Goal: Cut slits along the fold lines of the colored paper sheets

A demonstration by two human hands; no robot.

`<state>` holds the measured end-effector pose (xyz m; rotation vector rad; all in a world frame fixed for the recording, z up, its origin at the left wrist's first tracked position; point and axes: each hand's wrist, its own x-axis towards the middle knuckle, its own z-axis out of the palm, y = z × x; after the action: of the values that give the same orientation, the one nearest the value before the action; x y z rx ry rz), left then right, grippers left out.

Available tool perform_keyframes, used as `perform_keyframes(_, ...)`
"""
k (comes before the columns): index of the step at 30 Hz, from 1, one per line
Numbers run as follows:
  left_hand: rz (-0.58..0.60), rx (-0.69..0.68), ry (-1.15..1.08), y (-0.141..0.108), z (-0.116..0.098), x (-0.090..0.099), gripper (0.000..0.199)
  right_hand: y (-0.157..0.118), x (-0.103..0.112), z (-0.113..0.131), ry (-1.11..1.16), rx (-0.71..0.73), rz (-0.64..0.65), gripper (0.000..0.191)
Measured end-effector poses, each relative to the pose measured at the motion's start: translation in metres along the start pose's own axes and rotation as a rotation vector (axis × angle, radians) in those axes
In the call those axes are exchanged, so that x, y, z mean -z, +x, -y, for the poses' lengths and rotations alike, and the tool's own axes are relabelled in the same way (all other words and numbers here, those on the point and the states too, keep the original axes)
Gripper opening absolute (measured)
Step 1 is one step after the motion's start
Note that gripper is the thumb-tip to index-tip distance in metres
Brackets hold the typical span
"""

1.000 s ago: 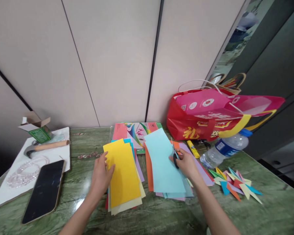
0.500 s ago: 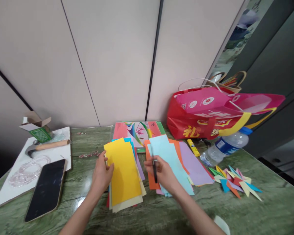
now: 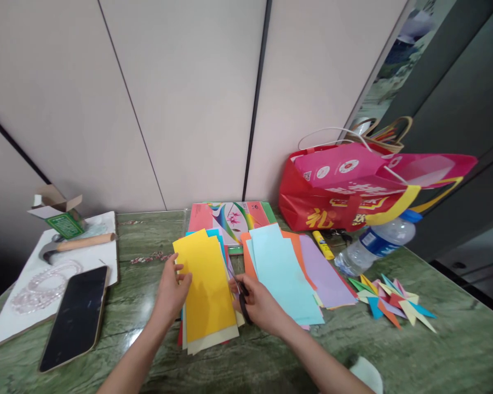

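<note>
My left hand (image 3: 171, 290) grips the left edge of a yellow paper sheet (image 3: 207, 295), thumb on its top face and curled fingers along the edge. Under this sheet lie cream, blue, red and purple sheets, mostly covered. Black-handled scissors (image 3: 243, 309) are held in my right hand (image 3: 258, 303), beside the right edge of the yellow sheet. Their blades (image 3: 231, 270) point up and away, over the edge of that stack. To the right of the scissors rests a light blue sheet (image 3: 281, 273) on orange and other coloured sheets.
Behind the papers lies a colour-paper pack (image 3: 234, 216). At right are a red bag (image 3: 312, 202), a glue stick (image 3: 322, 245), a water bottle (image 3: 378, 243) and folded paper pieces (image 3: 394, 301). A phone (image 3: 74, 317), hammer (image 3: 82, 243) and small box (image 3: 61, 216) lie left.
My right hand has moved left with the scissors, from over the light blue sheet to the yellow stack's right edge. My left hand stays on the yellow sheet.
</note>
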<state>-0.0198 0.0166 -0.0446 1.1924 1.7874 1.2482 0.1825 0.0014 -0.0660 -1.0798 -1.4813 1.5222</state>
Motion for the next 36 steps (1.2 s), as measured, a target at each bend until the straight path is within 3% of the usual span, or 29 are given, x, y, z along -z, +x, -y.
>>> perform_keyframes(8,-0.112,0.028,-0.058,0.000,-0.009,0.001,0.056,-0.002,-0.001,0.006,-0.033,-0.008,0.015,0.036)
perform_keyframes(21,-0.131,0.112,-0.245,-0.002,-0.014,0.002,0.059,-0.002,-0.002,0.007,0.039,-0.019,-0.022,0.037)
perform_keyframes(25,-0.061,0.120,-0.345,-0.005,-0.018,0.001,0.060,0.000,-0.002,0.009,0.133,-0.004,-0.089,0.032)
perform_keyframes(29,0.054,0.144,-0.392,-0.010,-0.023,-0.001,0.048,0.002,-0.002,0.013,0.219,-0.017,-0.146,0.030)
perform_keyframes(36,0.086,0.148,-0.393,-0.011,-0.022,-0.001,0.044,0.003,0.000,0.015,0.346,-0.069,-0.178,0.044)
